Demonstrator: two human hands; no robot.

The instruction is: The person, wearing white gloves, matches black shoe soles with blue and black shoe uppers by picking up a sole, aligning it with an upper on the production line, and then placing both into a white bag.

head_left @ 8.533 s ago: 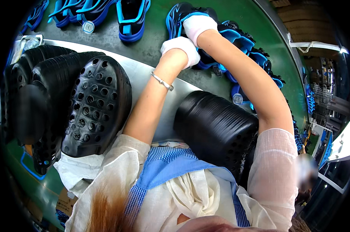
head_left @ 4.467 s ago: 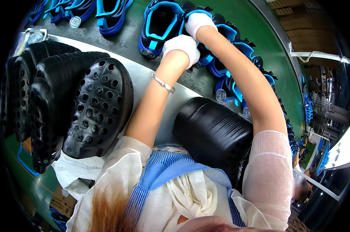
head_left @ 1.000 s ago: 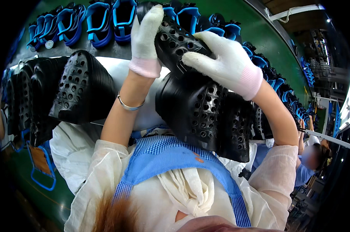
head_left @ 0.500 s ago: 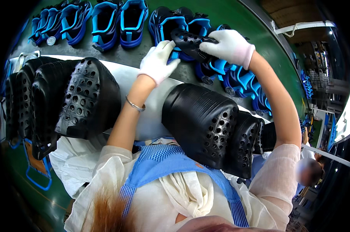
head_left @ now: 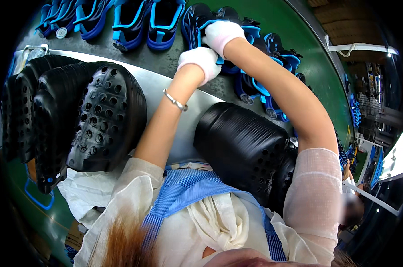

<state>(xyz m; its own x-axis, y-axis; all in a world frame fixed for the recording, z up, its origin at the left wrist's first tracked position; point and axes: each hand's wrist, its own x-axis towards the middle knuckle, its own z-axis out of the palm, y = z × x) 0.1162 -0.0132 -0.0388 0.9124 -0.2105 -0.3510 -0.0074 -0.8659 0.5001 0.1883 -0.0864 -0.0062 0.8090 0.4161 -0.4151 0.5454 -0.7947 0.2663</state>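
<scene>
A black sneaker with bright blue lining (head_left: 193,24) sits on the far side of the work surface, under my two white-gloved hands. My left hand (head_left: 199,61) is closed around its heel end. Over the shoe's opening bends my right hand (head_left: 223,35), its fingertips hidden by the glove and the shoe. The black perforated insole seen earlier in that hand is now out of sight. Nearer to me, below my right forearm, lies a thick stack of nested black insoles (head_left: 241,142).
More stacks of black insoles (head_left: 106,118) stand at the left on a pale metal shelf (head_left: 166,82). Along the far side runs a row of blue-and-black sneakers (head_left: 166,26), with others (head_left: 279,55) to the right. A person (head_left: 350,209) is at the far right.
My right hand has moved left and down to the shoe, and the insole it held has gone from view. My left hand has moved right and closed at the shoe's heel.
</scene>
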